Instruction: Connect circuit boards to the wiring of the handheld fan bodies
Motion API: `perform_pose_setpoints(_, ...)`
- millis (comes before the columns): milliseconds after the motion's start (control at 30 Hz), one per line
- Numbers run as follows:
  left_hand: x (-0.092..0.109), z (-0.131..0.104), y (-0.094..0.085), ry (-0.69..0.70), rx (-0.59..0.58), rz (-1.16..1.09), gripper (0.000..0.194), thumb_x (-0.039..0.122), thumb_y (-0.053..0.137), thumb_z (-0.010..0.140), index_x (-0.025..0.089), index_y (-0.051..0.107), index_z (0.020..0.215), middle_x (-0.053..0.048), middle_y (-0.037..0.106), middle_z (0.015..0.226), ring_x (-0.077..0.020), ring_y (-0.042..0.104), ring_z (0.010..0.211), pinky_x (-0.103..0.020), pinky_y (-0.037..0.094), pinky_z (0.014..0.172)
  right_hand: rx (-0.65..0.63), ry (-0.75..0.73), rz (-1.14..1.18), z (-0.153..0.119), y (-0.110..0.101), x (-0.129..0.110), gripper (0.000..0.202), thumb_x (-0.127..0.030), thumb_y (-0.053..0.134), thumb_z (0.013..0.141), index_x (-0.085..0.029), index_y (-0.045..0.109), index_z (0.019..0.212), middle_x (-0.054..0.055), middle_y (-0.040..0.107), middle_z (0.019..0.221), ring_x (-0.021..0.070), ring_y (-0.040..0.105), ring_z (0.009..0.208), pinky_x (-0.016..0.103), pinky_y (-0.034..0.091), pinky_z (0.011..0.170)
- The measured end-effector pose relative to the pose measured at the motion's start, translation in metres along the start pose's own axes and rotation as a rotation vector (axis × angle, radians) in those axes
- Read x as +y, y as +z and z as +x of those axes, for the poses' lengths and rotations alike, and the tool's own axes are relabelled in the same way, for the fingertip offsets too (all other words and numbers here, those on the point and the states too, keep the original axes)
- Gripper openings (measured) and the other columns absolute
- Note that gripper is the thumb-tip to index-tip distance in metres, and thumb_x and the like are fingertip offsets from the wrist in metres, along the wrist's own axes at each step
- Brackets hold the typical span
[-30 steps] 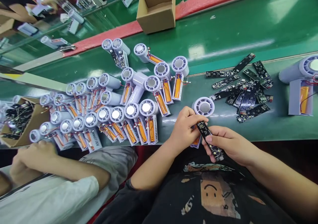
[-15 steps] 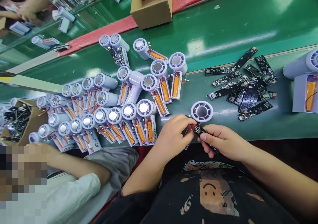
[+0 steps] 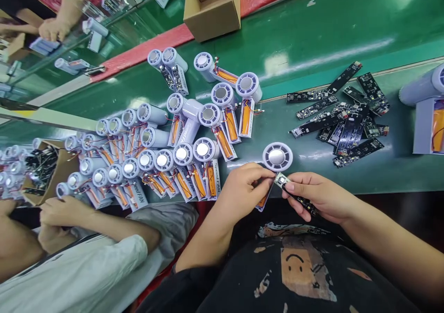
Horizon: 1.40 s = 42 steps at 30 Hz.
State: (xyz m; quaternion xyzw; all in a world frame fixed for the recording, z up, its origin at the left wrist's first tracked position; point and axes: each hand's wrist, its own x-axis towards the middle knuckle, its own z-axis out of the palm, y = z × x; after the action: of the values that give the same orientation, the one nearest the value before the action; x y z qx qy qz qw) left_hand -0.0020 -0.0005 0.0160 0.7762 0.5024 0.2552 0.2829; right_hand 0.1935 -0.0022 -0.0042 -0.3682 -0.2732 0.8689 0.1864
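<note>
At the worktop's point(image 3: 398, 176) near edge, your fan point(image 3: 277, 156) has its battery point(image 3: 262, 203) exposed and its board point(image 3: 281, 180) outside the handle; two fans point(image 3: 170, 57) farther back already show boards in theirs. Your right hand point(image 3: 322, 196) pinches the board right of the handle; your left hand point(image 3: 244, 189) closes thumb and finger by its upper end, on what I cannot tell.

I look out from the camera on my head, forward and down over my dark shirt point(image 3: 256, 280), with my left hand point(image 3: 243, 188) and right hand point(image 3: 321, 195) close below. This single view reaches across the green bench point(image 3: 398, 176) to a cardboard box point(image 3: 218, 23) farther off.
</note>
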Motion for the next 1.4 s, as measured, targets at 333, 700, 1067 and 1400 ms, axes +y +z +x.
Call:
perform_pose_setpoints(333,0.011,-0.011,0.015,0.079,0.156,0.505,0.020,0.017,0.053,0.096,0.020,0.072,0.099,-0.004,0.071,0.087,-0.0176,0.059,0.078,-0.030,0.046,0.070,0.241,-0.060,-0.256,0.001,0.007,0.005,0.039,-0.057,0.063,0.077,-0.019,0.054,0.076,-0.006,0.055,0.055,0.0066,0.050,0.041,0.019,0.036,0.043)
perform_pose_setpoints(700,0.012,0.002,-0.001,0.180,-0.134,0.799,0.010,0.016,0.058,0.090,0.018,0.068,0.089,-0.005,0.064,0.083,-0.0227,0.054,0.078,-0.037,0.039,0.064,0.293,-0.062,-0.336,0.005,0.009,0.006,0.031,-0.050,0.058,0.080,-0.019,0.053,0.077,-0.006,0.054,0.056,0.0060,0.048,0.041,0.019,0.034,0.042)
perform_pose_setpoints(1067,0.001,0.020,-0.012,0.072,-0.064,0.361,0.012,0.017,0.062,0.088,0.015,0.063,0.100,-0.008,0.065,0.103,-0.0209,0.064,0.091,-0.035,0.053,0.083,0.290,-0.091,-0.266,0.003,0.006,0.009,0.041,-0.059,0.063,0.078,-0.019,0.056,0.082,-0.006,0.054,0.054,0.0065,0.045,0.041,0.020,0.034,0.042)
perform_pose_setpoints(1400,0.006,0.042,-0.019,0.046,-0.321,0.292,0.071,0.013,0.058,0.083,0.028,0.034,0.148,-0.009,0.044,0.150,-0.0209,0.065,0.107,-0.034,0.056,0.089,0.254,-0.087,-0.228,0.000,0.003,0.007,0.041,-0.058,0.064,0.079,-0.018,0.056,0.081,-0.006,0.053,0.053,0.0063,0.044,0.040,0.021,0.033,0.042)
